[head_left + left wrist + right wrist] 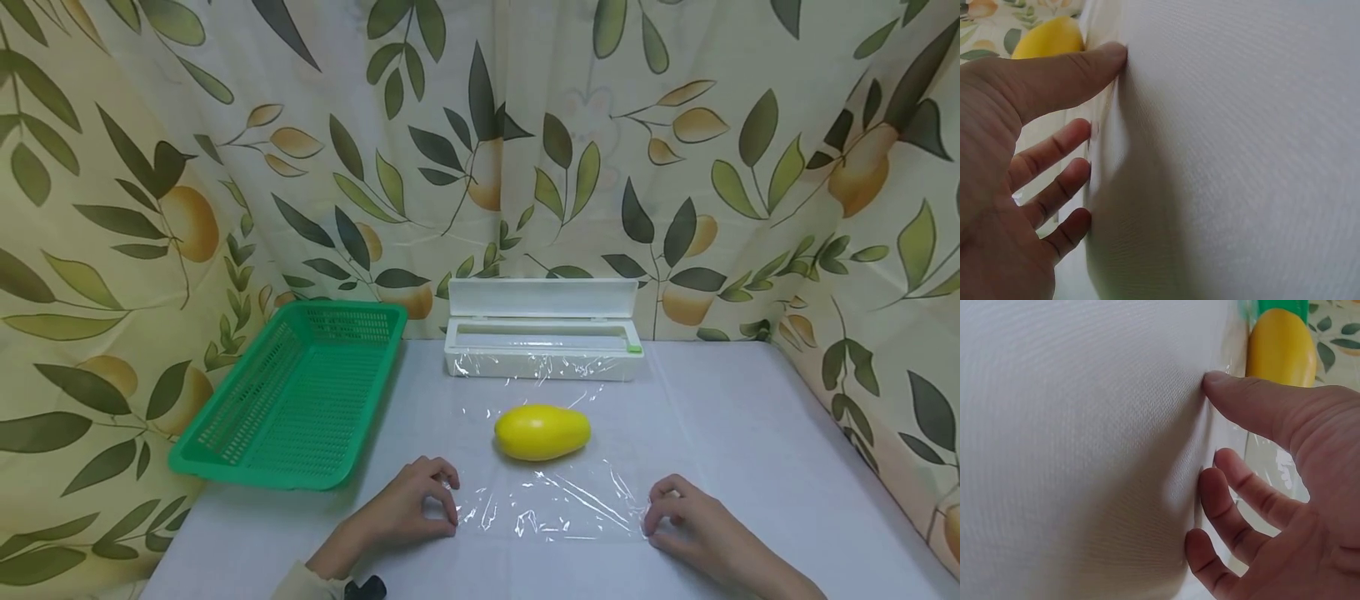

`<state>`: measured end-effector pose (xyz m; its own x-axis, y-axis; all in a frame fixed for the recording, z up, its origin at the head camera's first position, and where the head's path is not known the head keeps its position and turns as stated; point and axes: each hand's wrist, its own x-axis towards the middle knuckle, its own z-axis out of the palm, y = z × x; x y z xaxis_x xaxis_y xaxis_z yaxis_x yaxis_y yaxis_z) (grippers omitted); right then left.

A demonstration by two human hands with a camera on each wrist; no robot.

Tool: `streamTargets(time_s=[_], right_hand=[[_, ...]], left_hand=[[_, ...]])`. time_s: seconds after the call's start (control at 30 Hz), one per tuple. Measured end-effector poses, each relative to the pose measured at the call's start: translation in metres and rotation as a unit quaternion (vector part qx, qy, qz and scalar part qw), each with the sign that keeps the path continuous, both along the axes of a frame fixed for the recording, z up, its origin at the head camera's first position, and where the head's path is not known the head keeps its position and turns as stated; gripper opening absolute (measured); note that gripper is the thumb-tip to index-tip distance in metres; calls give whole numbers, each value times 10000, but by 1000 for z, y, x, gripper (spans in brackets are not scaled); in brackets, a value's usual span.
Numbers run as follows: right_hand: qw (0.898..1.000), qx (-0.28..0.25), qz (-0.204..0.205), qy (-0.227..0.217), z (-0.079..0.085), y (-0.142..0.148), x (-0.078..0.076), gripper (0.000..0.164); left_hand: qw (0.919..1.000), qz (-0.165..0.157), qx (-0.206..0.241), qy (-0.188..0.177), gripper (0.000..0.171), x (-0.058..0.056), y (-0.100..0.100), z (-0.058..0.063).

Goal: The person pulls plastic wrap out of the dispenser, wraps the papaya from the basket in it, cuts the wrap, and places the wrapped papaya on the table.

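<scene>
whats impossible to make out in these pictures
Left wrist view: lower part of the glossy yellow oval object, behind the left hand
Right wrist view: most of the green perforated plastic basket, cut off by the top edge and behind the object
Head view: any marking on the bright green tab, too small

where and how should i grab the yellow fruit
Probably around the middle, from above, gripping its near and far sides: the yellow fruit lies lengthwise left to right on the plastic wrap, top uncovered, and its rounded ends would likely slip more.
</scene>
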<state>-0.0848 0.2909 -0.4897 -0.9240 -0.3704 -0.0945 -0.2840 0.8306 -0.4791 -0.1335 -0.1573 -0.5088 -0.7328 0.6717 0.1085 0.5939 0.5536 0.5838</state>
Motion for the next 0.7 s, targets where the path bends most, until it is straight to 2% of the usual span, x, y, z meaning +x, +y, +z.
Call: streamTargets(time_s=[0.3,0.43,0.53,0.6,0.7], right_hand=[[9999,-45,-110,-23,0,-1,1,22],[9977,-143,68,656,5,0,2,29],[9932,-267,96,1131,15,0,0,33],[9924,-337,34,1181,23,0,-3,31],[9901,-487,26,1315,33,0,-7,30]], left_hand=[[10000,88,20,-23,7,1,1,2],[9992,113,301,240,9,3,0,5],[9957,132,648,641,12,1,0,9],[9925,174,904,802,14,-2,1,12],[9899,343,1179,706,14,-7,3,19]])
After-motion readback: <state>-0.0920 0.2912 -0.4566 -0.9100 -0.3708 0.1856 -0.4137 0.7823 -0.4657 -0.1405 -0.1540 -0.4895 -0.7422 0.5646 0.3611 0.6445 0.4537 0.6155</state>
